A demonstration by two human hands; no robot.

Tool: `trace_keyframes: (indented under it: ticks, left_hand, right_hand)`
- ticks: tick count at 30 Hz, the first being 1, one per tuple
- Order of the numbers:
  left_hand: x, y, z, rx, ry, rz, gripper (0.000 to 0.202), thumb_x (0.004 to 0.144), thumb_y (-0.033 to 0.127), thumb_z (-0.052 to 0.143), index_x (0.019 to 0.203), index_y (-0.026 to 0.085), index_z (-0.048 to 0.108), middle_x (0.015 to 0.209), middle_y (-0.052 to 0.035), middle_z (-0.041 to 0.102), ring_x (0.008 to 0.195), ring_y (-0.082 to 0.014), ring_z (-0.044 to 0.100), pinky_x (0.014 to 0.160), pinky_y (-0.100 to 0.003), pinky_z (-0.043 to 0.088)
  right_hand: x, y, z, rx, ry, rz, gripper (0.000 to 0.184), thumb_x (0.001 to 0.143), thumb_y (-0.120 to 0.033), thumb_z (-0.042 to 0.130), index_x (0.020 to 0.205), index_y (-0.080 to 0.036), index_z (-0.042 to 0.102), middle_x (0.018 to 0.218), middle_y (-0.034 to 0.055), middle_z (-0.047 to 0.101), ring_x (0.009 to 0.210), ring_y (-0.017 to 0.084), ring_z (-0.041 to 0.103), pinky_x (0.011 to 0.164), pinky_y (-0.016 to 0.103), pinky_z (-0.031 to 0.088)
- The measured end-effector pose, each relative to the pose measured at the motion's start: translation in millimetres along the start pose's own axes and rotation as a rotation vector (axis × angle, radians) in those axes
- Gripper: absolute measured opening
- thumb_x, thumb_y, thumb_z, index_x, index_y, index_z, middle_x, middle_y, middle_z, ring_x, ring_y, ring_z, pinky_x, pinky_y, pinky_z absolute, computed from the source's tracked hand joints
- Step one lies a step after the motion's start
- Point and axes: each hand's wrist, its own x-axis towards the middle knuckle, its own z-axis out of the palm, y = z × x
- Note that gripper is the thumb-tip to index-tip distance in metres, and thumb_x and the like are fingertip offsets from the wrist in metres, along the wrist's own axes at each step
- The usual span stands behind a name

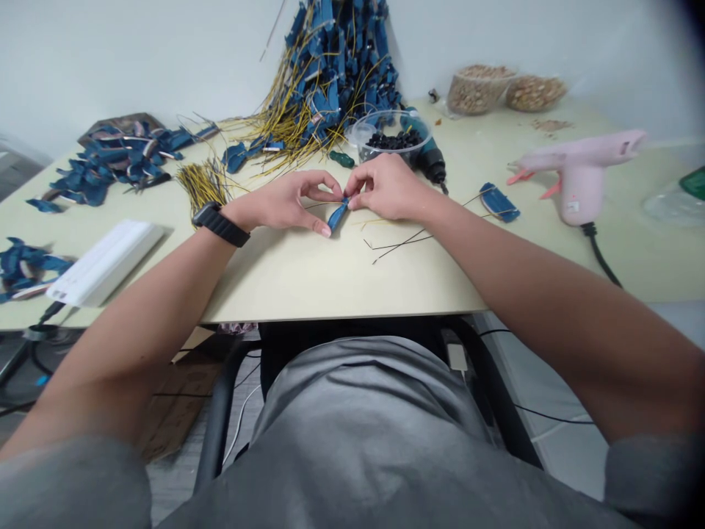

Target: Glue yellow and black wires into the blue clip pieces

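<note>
A small blue plastic piece (338,216) is held just above the table, between both hands. My left hand (289,200), with a black watch at the wrist, grips it; the thumb lies along its lower end and the fingertips are near its top. From the other side, my right hand (388,189) pinches the top end between thumb and fingers. Thin wires show around the fingertips, partly hidden by them. Under the right forearm lie loose dark wires (405,241), and a second blue piece (499,203) with wires rests to the right.
A large pile of blue pieces with yellow wires (330,81) stands at the back, beside a clear tub of black parts (393,139). On the right is a pink glue gun (581,176). A white box (107,261), a yellow wire bundle (201,187) and more blue pieces (82,176) lie left.
</note>
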Motion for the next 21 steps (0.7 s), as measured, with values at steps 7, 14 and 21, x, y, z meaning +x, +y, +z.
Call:
trace_keyframes:
  ticks: [7, 14, 21]
  left_hand:
    - [-0.8, 8.4, 2.6, 0.011, -0.014, -0.023, 0.09, 0.065, 0.084, 0.125, 0.128, 0.028, 0.093, 0.144, -0.0117, 0.096, 0.156, -0.042, 0.087, 0.149, -0.058, 0.061]
    - [-1.3, 3.3, 1.0, 0.008, -0.029, -0.042, 0.088, 0.067, 0.078, 0.126, 0.131, 0.027, 0.093, 0.147, -0.0137, 0.095, 0.159, -0.0443, 0.085, 0.15, -0.064, 0.058]
    - [-2.7, 5.0, 0.9, 0.034, -0.015, -0.035, 0.081, 0.073, 0.075, 0.124, 0.13, 0.026, 0.095, 0.145, -0.0136, 0.096, 0.152, -0.0414, 0.088, 0.149, -0.063, 0.058]
  right_hand:
    - [0.4, 0.5, -1.5, 0.001, -0.002, -0.006, 0.018, 0.101, -0.021, 0.096, 0.117, -0.028, 0.102, 0.112, 0.0094, 0.094, 0.106, 0.034, 0.085, 0.099, 0.052, 0.069]
    - [3.6, 5.3, 3.0, -0.003, 0.007, -0.014, 0.02, 0.099, -0.025, 0.096, 0.119, -0.028, 0.101, 0.119, 0.0124, 0.097, 0.108, 0.036, 0.087, 0.103, 0.055, 0.071]
    - [5.5, 10.5, 5.9, 0.003, 0.013, -0.008, 0.018, 0.101, -0.032, 0.098, 0.119, -0.03, 0.102, 0.121, 0.0125, 0.096, 0.112, 0.038, 0.087, 0.102, 0.054, 0.07]
